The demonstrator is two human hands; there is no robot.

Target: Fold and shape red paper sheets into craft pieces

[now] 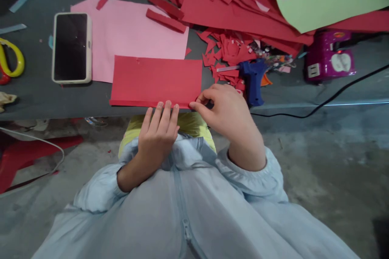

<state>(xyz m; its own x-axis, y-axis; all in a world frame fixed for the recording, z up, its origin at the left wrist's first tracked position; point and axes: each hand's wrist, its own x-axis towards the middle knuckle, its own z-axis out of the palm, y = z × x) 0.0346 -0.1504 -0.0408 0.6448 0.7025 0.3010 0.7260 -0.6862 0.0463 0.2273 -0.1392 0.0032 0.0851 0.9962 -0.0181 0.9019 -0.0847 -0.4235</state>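
A sheet of red paper (156, 79) lies near the front edge of the table, partly over a pink sheet (133, 28). Along its near edge runs a narrow folded strip. My left hand (159, 131) rests with its fingers stretched out, the tips touching the fold near the middle. At the sheet's lower right corner, my right hand (226, 111) pinches the folded edge between thumb and forefinger. Just right of that hand is a blue glue gun (253, 79), lying among small red scraps (225, 48).
A phone (71, 46) lies at left, with yellow-handled scissors (13, 58) farther left. Red paper pieces (219, 4) and a green sheet (328, 4) are piled at the back. A purple box-shaped device (330, 54) and a black cable (334, 99) are at right.
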